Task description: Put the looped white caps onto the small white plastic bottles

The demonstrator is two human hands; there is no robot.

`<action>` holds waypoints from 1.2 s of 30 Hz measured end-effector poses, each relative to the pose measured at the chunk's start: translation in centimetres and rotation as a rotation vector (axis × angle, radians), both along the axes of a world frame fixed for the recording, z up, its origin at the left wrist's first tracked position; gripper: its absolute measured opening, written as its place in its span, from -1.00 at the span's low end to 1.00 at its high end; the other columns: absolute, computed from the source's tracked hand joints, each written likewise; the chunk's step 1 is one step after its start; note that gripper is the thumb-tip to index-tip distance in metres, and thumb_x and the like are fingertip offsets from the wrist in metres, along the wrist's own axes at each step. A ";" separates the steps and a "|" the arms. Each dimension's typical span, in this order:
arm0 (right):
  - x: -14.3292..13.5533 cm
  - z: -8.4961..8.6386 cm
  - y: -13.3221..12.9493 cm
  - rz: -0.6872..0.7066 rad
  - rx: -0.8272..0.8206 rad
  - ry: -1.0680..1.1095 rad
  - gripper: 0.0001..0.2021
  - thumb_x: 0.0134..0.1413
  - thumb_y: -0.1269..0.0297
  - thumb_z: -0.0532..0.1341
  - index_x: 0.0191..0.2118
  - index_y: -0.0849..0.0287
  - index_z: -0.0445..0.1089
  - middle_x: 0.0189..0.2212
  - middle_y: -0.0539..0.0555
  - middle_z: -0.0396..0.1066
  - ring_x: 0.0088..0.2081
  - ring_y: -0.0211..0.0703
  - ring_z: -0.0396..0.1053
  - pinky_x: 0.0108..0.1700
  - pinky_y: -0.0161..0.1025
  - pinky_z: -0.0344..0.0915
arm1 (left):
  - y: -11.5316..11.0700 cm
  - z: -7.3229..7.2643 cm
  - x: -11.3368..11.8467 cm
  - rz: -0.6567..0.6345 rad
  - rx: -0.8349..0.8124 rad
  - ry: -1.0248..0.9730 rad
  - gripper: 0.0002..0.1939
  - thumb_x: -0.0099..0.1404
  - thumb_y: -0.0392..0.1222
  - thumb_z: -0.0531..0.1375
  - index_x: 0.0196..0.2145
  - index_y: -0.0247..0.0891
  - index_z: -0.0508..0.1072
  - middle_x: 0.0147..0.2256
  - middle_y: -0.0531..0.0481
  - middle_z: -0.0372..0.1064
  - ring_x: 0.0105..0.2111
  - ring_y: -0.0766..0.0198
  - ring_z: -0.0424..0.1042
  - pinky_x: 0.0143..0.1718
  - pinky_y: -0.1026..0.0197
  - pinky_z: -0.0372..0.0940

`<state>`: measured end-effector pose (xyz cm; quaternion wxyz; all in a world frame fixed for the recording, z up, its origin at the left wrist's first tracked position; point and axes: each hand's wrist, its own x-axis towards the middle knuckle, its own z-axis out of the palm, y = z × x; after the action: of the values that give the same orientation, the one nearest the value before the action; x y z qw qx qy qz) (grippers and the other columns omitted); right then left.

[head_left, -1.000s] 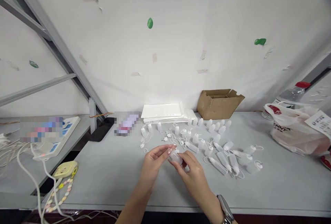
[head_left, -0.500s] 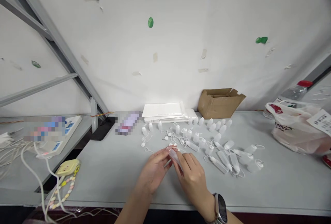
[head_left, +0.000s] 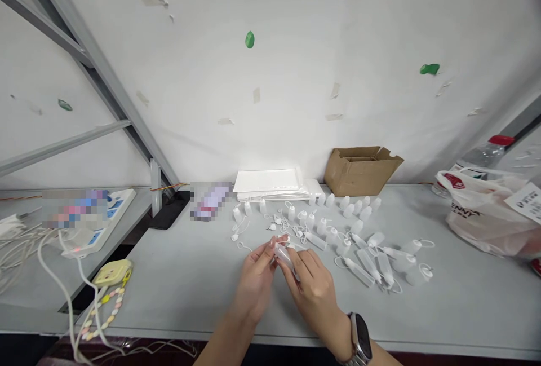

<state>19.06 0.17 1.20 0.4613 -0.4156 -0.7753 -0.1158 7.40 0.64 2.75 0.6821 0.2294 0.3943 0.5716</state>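
Note:
A small translucent squeeze bottle point(head_left: 283, 255) is held tilted between my hands, above the table's front half. My right hand point(head_left: 315, 287), with a watch on its wrist, has its fingers closed around the bottle's body. At the top end of the bottle, the fingers of my left hand point(head_left: 256, 281) pinch the white cap point(head_left: 284, 239), which they partly cover. Just beyond my hands lie loose white caps with looped straps point(head_left: 276, 221). Several more bottles lie on their sides point(head_left: 368, 264) to the right, and others stand upright point(head_left: 323, 226) behind.
An open cardboard box point(head_left: 359, 171) and a stack of white sheets point(head_left: 268, 183) sit against the wall. To the right are a plastic bag point(head_left: 482, 214) and a red-capped bottle point(head_left: 486, 154). A phone point(head_left: 211, 201), power strip point(head_left: 105, 225) and yellow case point(head_left: 113, 273) are leftward.
My left hand has turned slightly and its fingers have shifted at the bottle's cap end. The right hand keeps its hold on the bottle. The view has shifted a little.

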 end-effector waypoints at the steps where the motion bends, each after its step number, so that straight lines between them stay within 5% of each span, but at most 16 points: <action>1: -0.1 0.0 0.0 0.000 -0.008 0.005 -0.86 0.21 0.39 0.10 -0.16 0.27 0.36 -0.60 0.06 0.30 -0.55 -0.13 0.21 -0.53 -0.22 0.20 | 0.0 0.0 0.0 0.004 0.010 0.014 -0.66 -0.01 0.01 0.34 -0.34 -0.30 0.58 -0.17 -0.16 0.50 -0.01 0.05 0.32 0.04 0.09 0.12; 8: -0.1 -0.1 0.2 0.044 -0.103 0.067 -0.76 0.26 0.32 0.04 -0.31 0.25 0.42 -0.61 0.08 0.33 -0.55 -0.14 0.24 -0.51 -0.23 0.25 | -0.2 0.7 -0.3 -0.068 0.047 0.094 -0.70 0.02 -0.05 0.33 -0.33 -0.31 0.59 -0.15 -0.18 0.51 0.09 -0.01 0.23 0.12 0.06 0.04; 12: 0.1 0.3 0.4 0.179 -0.463 0.273 -0.66 0.20 0.10 0.09 -0.47 0.17 0.44 -0.63 0.02 0.33 -0.55 -0.18 0.26 -0.49 -0.27 0.27 | -0.3 0.9 -0.9 -0.062 0.025 0.081 -0.73 0.04 -0.07 0.32 -0.34 -0.30 0.59 -0.12 -0.18 0.49 0.10 -0.03 0.22 0.11 0.04 0.04; 17: 0.2 1.2 -0.1 0.333 -0.889 0.593 -0.76 0.09 0.11 0.20 -0.30 0.15 0.51 -0.56 0.00 0.36 -0.50 -0.20 0.30 -0.45 -0.31 0.27 | -0.3 1.1 -1.3 -0.036 0.020 0.020 -0.73 0.03 -0.06 0.32 -0.33 -0.28 0.58 -0.13 -0.15 0.48 -0.01 0.00 0.30 0.00 0.06 0.13; 20: 0.3 1.3 -0.6 0.327 -0.868 0.632 -0.79 0.10 0.16 0.19 -0.36 0.16 0.50 -0.58 -0.01 0.31 -0.51 -0.20 0.26 -0.44 -0.30 0.24 | -0.6 1.3 -0.9 -0.076 0.073 0.070 -0.71 0.09 -0.03 0.28 -0.31 -0.29 0.58 -0.18 -0.15 0.49 -0.09 0.01 0.34 -0.05 0.03 0.16; 24: 0.4 1.3 -1.3 0.305 -0.630 0.594 -0.83 0.08 0.25 0.19 -0.34 0.19 0.50 -0.57 0.01 0.28 -0.47 -0.17 0.21 -0.38 -0.25 0.20 | -1.0 1.8 -0.7 -0.085 0.170 0.239 -0.73 0.17 -0.03 0.22 -0.31 -0.27 0.57 -0.16 -0.15 0.49 -0.02 -0.01 0.31 0.02 0.01 0.13; 26: 0.6 1.7 -1.4 0.327 -0.666 0.629 -0.83 0.07 0.24 0.21 -0.38 0.19 0.49 -0.58 0.01 0.27 -0.46 -0.18 0.20 -0.38 -0.25 0.16 | -1.1 1.9 -0.8 -0.085 0.219 0.317 -0.75 0.19 -0.06 0.20 -0.31 -0.26 0.57 -0.15 -0.14 0.49 0.02 -0.01 0.29 0.05 0.01 0.11; 30: 1.2 2.9 -1.0 0.576 -1.186 0.866 -0.62 0.08 0.10 0.20 -0.66 0.20 0.35 -0.69 -0.07 0.14 -0.59 -0.31 0.07 -0.50 -0.29 0.02 | -1.1 1.9 -1.4 -0.170 0.259 0.299 -0.75 0.21 -0.04 0.18 -0.32 -0.24 0.58 -0.11 -0.13 0.48 0.03 -0.04 0.29 0.05 -0.02 0.12; 32: 1.4 3.2 -0.6 0.772 -1.439 1.072 -0.62 0.03 0.06 0.24 -0.64 0.22 0.37 -0.72 -0.10 0.11 -0.65 -0.38 -0.03 -0.55 -0.31 -0.06 | -1.0 1.9 -1.7 -0.232 0.264 0.249 -0.74 0.21 -0.04 0.18 -0.33 -0.24 0.58 -0.10 -0.14 0.48 0.06 -0.04 0.27 0.08 -0.02 0.10; 36: 0.9 3.0 -0.3 0.932 -1.603 1.255 -0.66 -0.02 0.04 0.28 -0.50 0.28 0.47 -0.71 -0.09 0.20 -0.68 -0.43 -0.01 -0.56 -0.34 -0.02 | -0.8 2.1 -2.0 -0.290 0.239 0.204 -0.70 0.22 -0.02 0.17 -0.39 -0.30 0.59 -0.17 -0.17 0.51 0.02 -0.05 0.32 0.11 -0.03 0.07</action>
<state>19.97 -0.10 4.18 0.3677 -0.2464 -0.3356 0.8315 5.44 -0.21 4.89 0.6817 0.4196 0.3536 0.4840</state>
